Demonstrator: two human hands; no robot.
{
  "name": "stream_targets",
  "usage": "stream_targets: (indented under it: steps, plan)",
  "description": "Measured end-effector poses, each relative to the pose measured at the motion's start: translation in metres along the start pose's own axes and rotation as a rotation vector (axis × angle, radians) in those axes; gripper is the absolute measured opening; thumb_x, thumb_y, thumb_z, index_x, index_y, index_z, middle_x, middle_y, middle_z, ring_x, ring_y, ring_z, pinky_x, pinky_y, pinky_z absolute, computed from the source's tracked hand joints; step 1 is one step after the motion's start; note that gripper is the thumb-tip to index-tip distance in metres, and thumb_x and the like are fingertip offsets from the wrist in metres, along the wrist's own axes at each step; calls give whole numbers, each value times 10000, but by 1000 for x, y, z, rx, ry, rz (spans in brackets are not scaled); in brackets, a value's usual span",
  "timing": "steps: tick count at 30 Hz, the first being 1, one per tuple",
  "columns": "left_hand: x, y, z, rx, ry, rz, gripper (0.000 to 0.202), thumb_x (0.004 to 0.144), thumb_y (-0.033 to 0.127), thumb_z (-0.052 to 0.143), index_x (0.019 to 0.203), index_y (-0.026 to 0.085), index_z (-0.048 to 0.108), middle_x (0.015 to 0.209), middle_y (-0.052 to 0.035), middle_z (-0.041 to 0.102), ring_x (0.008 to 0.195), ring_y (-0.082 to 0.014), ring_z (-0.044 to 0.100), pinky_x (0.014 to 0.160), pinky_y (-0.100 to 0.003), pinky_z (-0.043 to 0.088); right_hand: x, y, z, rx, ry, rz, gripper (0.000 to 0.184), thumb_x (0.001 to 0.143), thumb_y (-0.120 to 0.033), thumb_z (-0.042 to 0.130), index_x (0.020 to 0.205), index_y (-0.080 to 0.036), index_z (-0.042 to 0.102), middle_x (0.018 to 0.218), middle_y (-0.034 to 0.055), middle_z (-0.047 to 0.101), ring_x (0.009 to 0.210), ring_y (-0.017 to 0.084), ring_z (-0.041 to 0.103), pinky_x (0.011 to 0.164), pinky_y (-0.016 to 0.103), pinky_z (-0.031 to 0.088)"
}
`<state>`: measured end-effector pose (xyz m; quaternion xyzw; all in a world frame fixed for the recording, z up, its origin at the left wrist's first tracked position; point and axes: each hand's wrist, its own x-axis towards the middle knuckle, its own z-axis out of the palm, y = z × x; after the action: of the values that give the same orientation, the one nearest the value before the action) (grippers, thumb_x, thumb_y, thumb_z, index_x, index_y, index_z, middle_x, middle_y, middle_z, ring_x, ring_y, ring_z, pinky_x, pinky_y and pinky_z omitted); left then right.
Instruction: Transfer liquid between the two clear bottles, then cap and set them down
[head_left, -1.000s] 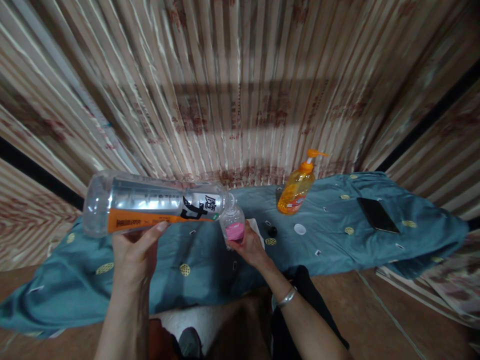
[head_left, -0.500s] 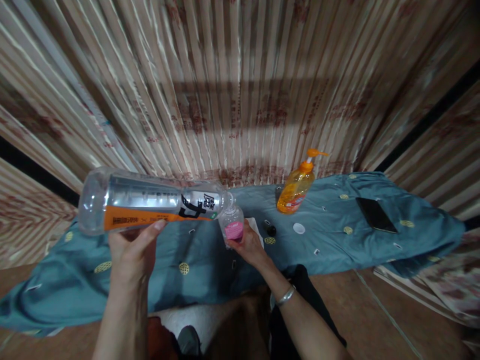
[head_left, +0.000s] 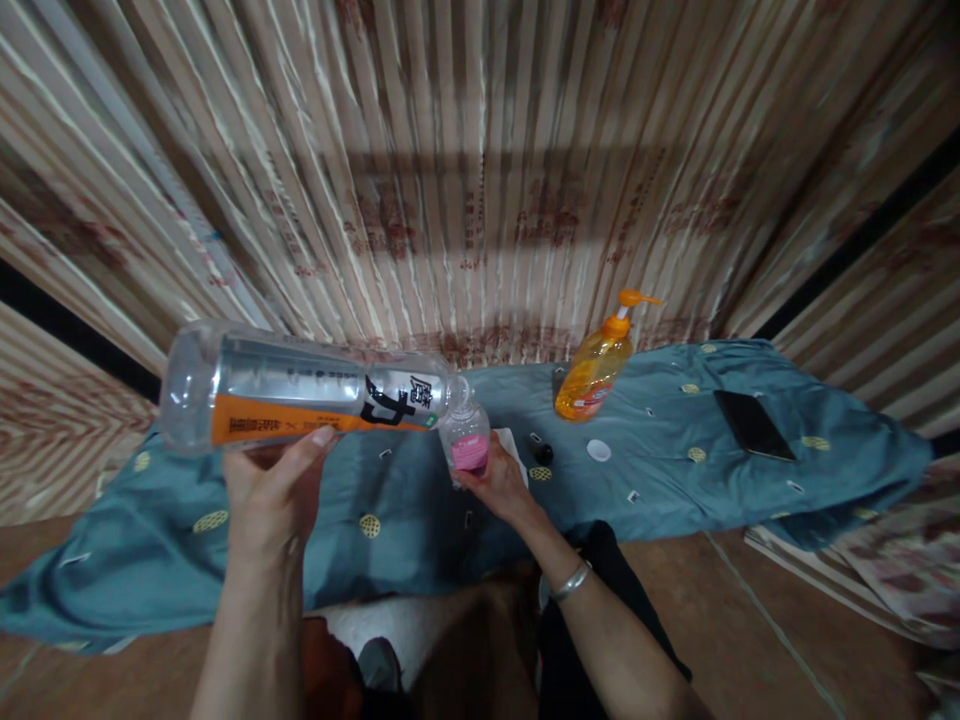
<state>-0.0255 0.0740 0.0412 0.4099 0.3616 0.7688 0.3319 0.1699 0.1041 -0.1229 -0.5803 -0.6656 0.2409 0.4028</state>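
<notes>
My left hand (head_left: 277, 485) is wrapped round a large clear plastic bottle (head_left: 300, 385) with a silver and orange label. The bottle lies tilted nearly level, its neck pointing right, its mouth at the top of a small clear bottle (head_left: 466, 440) with a pink label. That small bottle stands upright in the grip of my right hand (head_left: 499, 485), whose wrist bears a silver bangle. Whether liquid flows between the two mouths I cannot make out. Behind the small bottle a piece of white paper (head_left: 514, 450) shows on the cloth.
An orange pump bottle (head_left: 592, 375) of yellow liquid stands right of my hands. Near it lie a small dark cap (head_left: 544, 454) and a white disc (head_left: 598, 451). A black phone (head_left: 754, 425) rests farther right on the teal cloth (head_left: 420, 540). A striped curtain (head_left: 480, 200) hangs behind.
Both hands keep their bottles mouth to mouth. The whole view has shifted slightly; the large bottle's position against the small one looks nearly the same.
</notes>
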Motion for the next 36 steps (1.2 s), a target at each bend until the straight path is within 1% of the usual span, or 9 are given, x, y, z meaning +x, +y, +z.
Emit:
stream_targets:
  steps: [3,5,10,15,19,23,28,36]
  plan:
    - [-1,1,1,-6,8,-22,517,467,131,819,958,225,689,709,10,706,648,-172,663,624,-295,567,0,0,0,-9,8,6,687,675,-325,768,1254,-144,445,1114,144,653,1071,304,625,893,435,511]
    - [-1,1,0,-15,16,-25,502,470,128,817,947,224,692,690,13,701,640,-166,659,631,-299,570,0,1,0,-3,5,2,677,677,-327,766,1248,-152,449,1106,134,655,1054,297,631,891,431,509]
    - [-2,-1,-2,-29,35,-47,456,477,124,812,910,216,699,642,20,682,593,-145,642,569,-258,555,-1,2,-1,27,14,-26,655,683,-333,756,1245,-179,457,1084,102,660,1006,273,645,877,414,512]
    - [-2,-1,-2,-17,32,-44,385,485,127,800,850,203,703,622,20,670,587,-140,634,552,-247,553,-1,1,-1,26,9,-15,657,679,-339,758,1240,-172,458,1089,107,657,1017,272,639,883,408,507]
    - [-2,-1,-2,-9,25,-43,392,501,125,797,870,208,696,627,22,669,599,-141,638,556,-245,550,-1,0,-1,7,6,1,666,680,-342,757,1243,-160,454,1091,118,658,1030,279,637,885,413,507]
    - [-2,-1,-1,-13,21,-35,449,493,120,806,915,218,687,670,12,686,621,-153,645,568,-268,560,-1,-1,-1,-11,2,6,667,681,-346,758,1241,-146,456,1101,136,654,1046,296,630,894,430,503]
    - [-4,2,3,-17,3,-16,460,508,139,807,943,225,684,724,4,701,636,-164,648,639,-334,582,-1,-2,-2,1,-6,-6,654,690,-332,752,1246,-161,452,1096,120,655,1028,286,638,876,419,514]
    - [-4,4,5,2,27,-7,508,470,142,811,955,211,678,727,7,701,646,-184,657,725,-394,575,-1,-4,-4,-35,-29,17,674,711,-351,745,1258,-111,433,1104,158,649,1057,300,628,881,418,508]
